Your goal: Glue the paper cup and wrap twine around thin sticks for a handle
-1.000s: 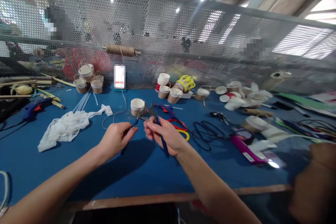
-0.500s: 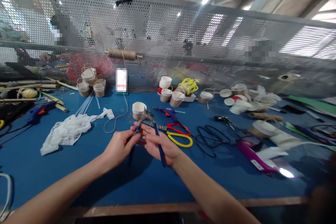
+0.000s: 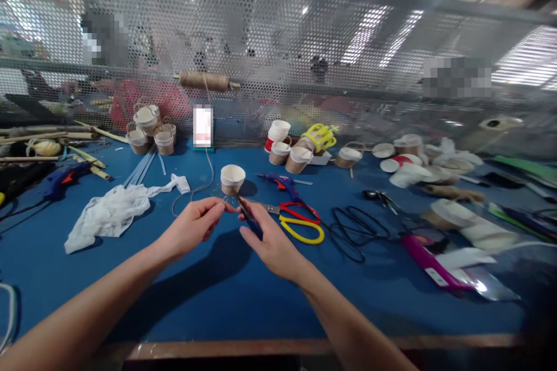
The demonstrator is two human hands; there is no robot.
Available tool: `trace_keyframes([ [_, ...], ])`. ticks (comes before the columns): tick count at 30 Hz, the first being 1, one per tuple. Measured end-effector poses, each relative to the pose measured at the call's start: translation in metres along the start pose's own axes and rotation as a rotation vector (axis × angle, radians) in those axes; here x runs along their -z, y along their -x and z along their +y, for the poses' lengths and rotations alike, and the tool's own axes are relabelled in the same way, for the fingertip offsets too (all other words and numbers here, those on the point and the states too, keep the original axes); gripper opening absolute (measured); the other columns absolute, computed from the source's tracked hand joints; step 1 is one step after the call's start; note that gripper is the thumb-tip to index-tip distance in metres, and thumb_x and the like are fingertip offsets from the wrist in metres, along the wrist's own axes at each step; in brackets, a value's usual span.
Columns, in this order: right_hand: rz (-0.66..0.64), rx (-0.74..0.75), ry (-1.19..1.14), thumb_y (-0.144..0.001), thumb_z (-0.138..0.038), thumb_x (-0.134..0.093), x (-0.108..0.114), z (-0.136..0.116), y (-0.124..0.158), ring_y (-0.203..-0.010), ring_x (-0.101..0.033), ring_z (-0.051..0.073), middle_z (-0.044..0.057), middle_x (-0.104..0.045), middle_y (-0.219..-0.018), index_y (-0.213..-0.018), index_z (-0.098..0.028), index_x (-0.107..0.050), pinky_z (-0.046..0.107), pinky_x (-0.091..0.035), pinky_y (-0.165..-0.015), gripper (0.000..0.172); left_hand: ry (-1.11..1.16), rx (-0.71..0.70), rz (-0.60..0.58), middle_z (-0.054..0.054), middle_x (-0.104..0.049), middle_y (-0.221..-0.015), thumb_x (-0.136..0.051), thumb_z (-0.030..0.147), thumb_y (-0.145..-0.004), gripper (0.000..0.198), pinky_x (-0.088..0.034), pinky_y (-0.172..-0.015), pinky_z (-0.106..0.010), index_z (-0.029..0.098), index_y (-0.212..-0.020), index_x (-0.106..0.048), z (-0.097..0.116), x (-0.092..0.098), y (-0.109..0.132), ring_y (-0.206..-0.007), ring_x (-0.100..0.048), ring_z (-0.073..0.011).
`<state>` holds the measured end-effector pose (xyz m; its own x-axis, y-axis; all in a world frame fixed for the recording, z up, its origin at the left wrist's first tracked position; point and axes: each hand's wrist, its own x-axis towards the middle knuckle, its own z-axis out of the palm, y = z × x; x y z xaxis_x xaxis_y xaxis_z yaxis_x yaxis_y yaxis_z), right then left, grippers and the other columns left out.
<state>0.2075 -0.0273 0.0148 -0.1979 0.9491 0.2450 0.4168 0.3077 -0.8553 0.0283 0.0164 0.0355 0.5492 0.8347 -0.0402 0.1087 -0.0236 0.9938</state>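
Note:
My left hand hovers over the blue table with thumb and fingertips pinched together on something thin that I cannot make out. My right hand is right beside it, fingers closed round a small blue-handled plier-like tool whose tip points toward the left fingertips. Just beyond both hands stands a paper cup wrapped in brown. A strand of twine hangs from a spool on the perforated screen and loops on the table near my left hand.
Red and yellow scissors and a blue glue gun lie right of my hands, then black cord and a pink tool. White cloth lies left. More cups stand by the mesh screen; people work behind it.
My hands dropped lower and drew closer together. The tool's handles, spread between both hands before, now sit in the right hand alone. The view tilted slightly.

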Motion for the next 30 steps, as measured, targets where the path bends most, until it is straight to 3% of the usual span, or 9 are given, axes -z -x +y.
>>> trace_keyframes([
  [6, -0.009, 0.077, 0.177, -0.084, -0.024, -0.045, -0.006, 0.006, 0.004, -0.121, -0.039, 0.023, 0.011, -0.041, -0.128, -0.134, -0.024, -0.03, 0.044, -0.031, -0.102, 0.052, 0.018, -0.004, 0.067, 0.007, -0.035, -0.051, -0.048, 0.042, -0.08, 0.03, -0.021, -0.04, -0.018, 0.014, -0.084, -0.056, -0.002, -0.002, -0.002, -0.042, -0.03, -0.0045],
  [11, -0.07, 0.089, 0.239, -0.084, -0.024, -0.045, 0.0, 0.005, 0.003, -0.121, -0.039, 0.023, 0.012, -0.042, -0.127, -0.133, -0.022, -0.031, 0.043, -0.031, -0.102, 0.051, 0.253, 0.067, -0.087, 0.009, -0.034, -0.048, -0.056, 0.046, -0.075, 0.031, -0.017, -0.039, -0.017, 0.016, -0.075, -0.05, -0.003, 0.0, -0.001, -0.04, -0.025, -0.0035],
  [20, -0.148, 0.151, 0.274, -0.081, -0.016, -0.047, 0.003, -0.001, 0.005, -0.116, -0.041, 0.022, 0.012, -0.043, -0.122, -0.132, -0.024, -0.03, 0.044, -0.032, -0.101, 0.054, 0.562, 0.203, -0.35, 0.01, -0.019, -0.046, -0.056, 0.039, -0.078, 0.023, -0.012, -0.038, -0.017, 0.018, -0.073, -0.048, -0.008, 0.008, 0.004, -0.039, -0.011, -0.0035],
  [30, -0.146, 0.189, 0.265, -0.082, -0.012, -0.045, 0.0, -0.002, 0.007, -0.106, -0.048, 0.02, 0.012, -0.049, -0.113, -0.128, -0.018, -0.034, 0.04, -0.041, -0.093, 0.048, 0.604, 0.172, -0.384, 0.01, -0.021, -0.046, -0.056, 0.035, -0.08, 0.02, -0.012, -0.038, -0.017, 0.017, -0.073, -0.05, -0.008, 0.009, 0.007, -0.039, -0.013, -0.0032],
])
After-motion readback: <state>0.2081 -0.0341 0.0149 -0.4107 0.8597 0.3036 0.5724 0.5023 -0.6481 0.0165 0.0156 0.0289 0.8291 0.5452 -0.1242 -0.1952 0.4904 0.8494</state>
